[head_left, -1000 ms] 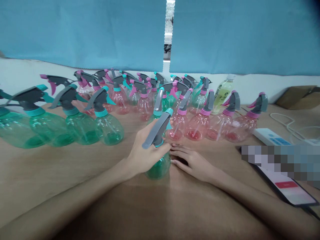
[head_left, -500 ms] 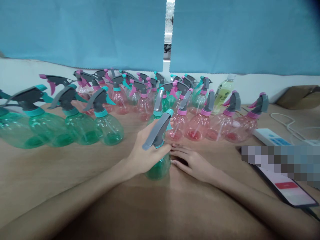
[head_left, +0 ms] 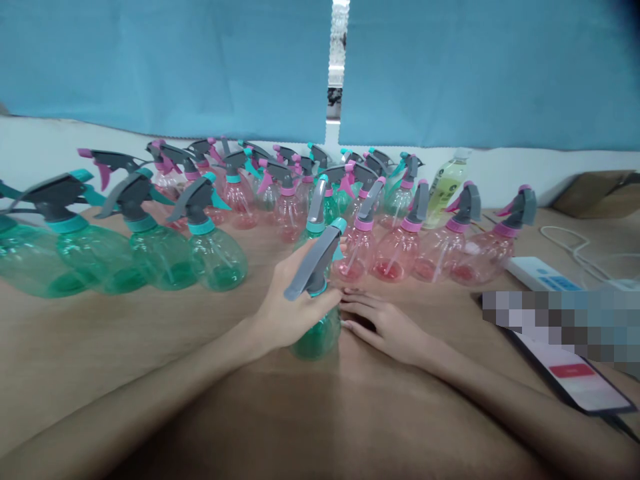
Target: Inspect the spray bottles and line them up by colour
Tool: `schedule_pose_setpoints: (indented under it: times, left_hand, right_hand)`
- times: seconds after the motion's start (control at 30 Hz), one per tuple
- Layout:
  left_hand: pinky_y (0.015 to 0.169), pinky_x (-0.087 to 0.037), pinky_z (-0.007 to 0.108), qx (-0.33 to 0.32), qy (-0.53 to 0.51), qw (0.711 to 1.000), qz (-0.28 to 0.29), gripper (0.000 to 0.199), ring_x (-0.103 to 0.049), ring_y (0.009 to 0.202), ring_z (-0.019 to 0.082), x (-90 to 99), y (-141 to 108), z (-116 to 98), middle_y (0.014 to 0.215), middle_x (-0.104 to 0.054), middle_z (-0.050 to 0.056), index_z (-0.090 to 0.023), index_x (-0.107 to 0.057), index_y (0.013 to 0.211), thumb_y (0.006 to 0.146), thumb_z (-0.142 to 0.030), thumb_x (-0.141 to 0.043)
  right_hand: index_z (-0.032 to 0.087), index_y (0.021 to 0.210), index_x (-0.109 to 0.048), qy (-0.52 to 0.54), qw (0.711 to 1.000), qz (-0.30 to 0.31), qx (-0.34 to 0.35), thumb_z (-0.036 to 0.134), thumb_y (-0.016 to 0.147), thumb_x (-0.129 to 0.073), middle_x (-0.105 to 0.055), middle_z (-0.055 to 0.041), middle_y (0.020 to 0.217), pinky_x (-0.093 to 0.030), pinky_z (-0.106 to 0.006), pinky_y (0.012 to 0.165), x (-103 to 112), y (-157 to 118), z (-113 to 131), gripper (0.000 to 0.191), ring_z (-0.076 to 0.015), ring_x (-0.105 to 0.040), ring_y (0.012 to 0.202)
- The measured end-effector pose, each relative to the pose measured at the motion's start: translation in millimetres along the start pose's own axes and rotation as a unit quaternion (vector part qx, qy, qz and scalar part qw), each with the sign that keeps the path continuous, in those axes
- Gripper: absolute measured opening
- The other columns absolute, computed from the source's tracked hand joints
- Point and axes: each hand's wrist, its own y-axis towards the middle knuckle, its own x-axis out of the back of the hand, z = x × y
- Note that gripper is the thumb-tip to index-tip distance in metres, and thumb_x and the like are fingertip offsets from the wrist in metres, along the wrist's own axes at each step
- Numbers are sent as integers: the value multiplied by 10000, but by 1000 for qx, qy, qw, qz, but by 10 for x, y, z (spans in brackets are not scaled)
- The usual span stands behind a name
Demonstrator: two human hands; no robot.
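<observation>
My left hand (head_left: 280,310) is wrapped around the neck of a green spray bottle (head_left: 316,339) with a grey and turquoise spray head, upright at the middle of the table. Its thumb lies across the near side; the other fingers are mostly hidden behind the bottle. Just right of it, my right hand (head_left: 393,327) rests palm down on the wooden table, fingers stretched toward the bottle. Whether these fingertips touch it, I cannot tell. Directly behind the held bottle stands another green spray bottle (head_left: 315,228), partly covered.
Several green spray bottles (head_left: 219,260) line the left; several pink ones (head_left: 397,250) stand on the right. More crowd the back, beside a labelled drink bottle (head_left: 446,187). On the right lie a phone (head_left: 575,370), a white box (head_left: 543,273), a cable (head_left: 575,243) and brown cardboard (head_left: 597,193).
</observation>
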Motion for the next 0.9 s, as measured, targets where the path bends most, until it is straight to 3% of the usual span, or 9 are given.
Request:
schedule_pose_setpoints:
  times: [0.17,0.53,0.9]
  left_hand:
    - [663,-464,324,0,5,1000,-7,189,-607,712,191,0,1,3,743,-579,-6,-233,-478,855,682,-165,-508]
    - [716,-484,338,1,-6,1000,3,188,-624,758,196,-4,-7,8,779,-564,-4,-227,-461,856,687,-161,-510]
    - [601,-453,293,-15,22,1000,-10,250,-577,615,158,5,5,-18,688,-576,-33,-219,-498,915,675,-150,-510]
  right_hand:
    - [216,1282,-551,1,1000,-3,0,338,937,-470,-576,-74,1316,-360,-454,1085,-5,-3,-6,374,-224,-468,1272]
    - [199,1282,-551,-5,1000,6,-6,353,940,-462,-565,-81,1328,-347,-440,1095,-9,-4,-11,385,-215,-449,1287]
    - [214,1282,-550,-3,1000,1,-3,349,939,-465,-568,-74,1325,-359,-453,1087,-14,-6,-18,378,-220,-454,1284]
